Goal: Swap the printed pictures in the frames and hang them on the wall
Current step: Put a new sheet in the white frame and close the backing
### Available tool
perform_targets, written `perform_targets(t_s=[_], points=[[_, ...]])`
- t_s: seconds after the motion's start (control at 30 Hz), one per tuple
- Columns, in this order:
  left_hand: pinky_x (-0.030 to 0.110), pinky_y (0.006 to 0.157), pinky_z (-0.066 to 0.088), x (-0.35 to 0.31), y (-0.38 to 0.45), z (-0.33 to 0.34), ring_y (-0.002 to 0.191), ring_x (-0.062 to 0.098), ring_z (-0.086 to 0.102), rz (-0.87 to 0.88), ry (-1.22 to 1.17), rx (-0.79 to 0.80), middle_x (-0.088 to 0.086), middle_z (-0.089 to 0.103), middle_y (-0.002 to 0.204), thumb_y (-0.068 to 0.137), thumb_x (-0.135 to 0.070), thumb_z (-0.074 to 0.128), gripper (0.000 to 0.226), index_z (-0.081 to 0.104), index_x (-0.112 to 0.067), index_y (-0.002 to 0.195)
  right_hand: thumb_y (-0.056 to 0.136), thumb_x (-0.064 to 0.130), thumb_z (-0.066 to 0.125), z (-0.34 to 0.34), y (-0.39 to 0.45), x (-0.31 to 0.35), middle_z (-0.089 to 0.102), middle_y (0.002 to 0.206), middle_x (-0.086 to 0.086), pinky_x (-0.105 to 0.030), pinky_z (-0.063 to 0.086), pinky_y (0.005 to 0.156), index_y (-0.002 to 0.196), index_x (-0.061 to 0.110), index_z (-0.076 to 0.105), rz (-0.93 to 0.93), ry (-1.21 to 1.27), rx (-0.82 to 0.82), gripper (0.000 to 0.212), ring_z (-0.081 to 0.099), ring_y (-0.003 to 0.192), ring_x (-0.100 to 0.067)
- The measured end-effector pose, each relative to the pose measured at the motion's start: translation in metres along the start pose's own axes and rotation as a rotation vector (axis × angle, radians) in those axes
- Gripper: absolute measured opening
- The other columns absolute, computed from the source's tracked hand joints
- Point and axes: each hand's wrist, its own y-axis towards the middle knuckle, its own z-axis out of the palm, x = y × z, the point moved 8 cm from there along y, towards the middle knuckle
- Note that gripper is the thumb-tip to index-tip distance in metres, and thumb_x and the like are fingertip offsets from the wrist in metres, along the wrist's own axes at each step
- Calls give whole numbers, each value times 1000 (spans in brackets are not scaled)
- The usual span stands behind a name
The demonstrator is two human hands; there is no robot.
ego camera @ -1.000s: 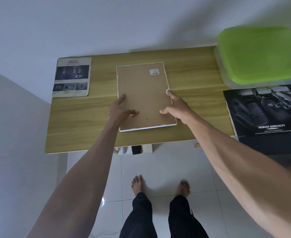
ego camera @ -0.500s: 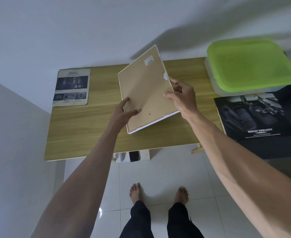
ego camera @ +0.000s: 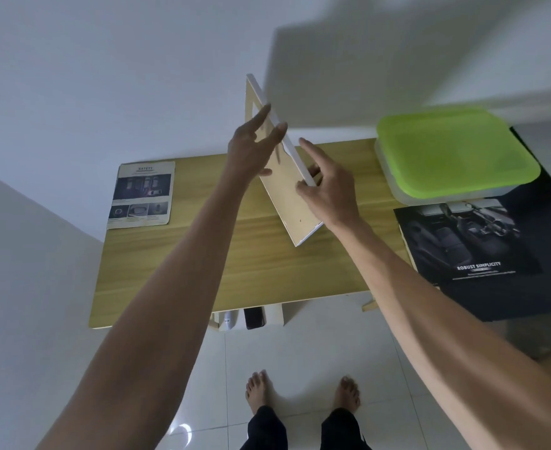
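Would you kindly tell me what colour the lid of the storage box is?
The lid is bright lime green, clearest in the head view.

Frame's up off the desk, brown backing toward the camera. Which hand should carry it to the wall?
Probably the right hand: its fingers and thumb pinch the frame at its white edge. The left hand only steadies the backing with straight fingers.

Soft, dim daylight; a broad grey shadow (ego camera: 348, 79) falls on the wall at upper right. A small glare spot (ego camera: 183, 428) shines on the floor tiles. My forearms bulge at the lower edges from wide-angle distortion
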Motion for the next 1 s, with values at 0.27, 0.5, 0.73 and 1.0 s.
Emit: perform_targets(t_s=[0.27, 0.5, 0.73, 1.0], points=[[40, 59, 63, -10, -6, -2, 107, 28, 66, -17, -75, -66, 17, 60, 128, 72, -14, 84, 84, 48, -37, 145, 79, 8, 74, 10, -8, 20, 62, 75, 0, -34, 56, 67, 154, 25, 37, -91, -107, -36, 86, 58, 61, -16], [39, 67, 62, 11, -20, -46, 83, 23, 72, -78, -270, -228, 8, 72, 98, 82, 12, 55, 78, 40, -20, 151, 84, 58, 67, 9, 8, 4, 64, 111, 0, -33, 50, 84, 143, 27, 52, 42, -43, -8, 68, 60, 101, -18], [38, 69, 53, 41, -25, -81, 76, 29, 54, -70, -537, -240, 11, 71, 90, 72, 13, 44, 72, 66, -26, 129, 88, 17, 65, -6, 28, -51, 60, 127, 1, -32, 48, 98, 126, 27, 66, 402, 255, 13, 39, 56, 124, -18], [45, 79, 50, 20, -30, -84, 81, 30, 50, -6, -541, -248, 10, 65, 98, 74, 4, 51, 64, 71, -34, 121, 91, 0, 60, -20, 38, -31, 66, 96, 5, -9, 46, 74, 127, 21, 68, 329, 433, -81, 43, 59, 83, -1]])
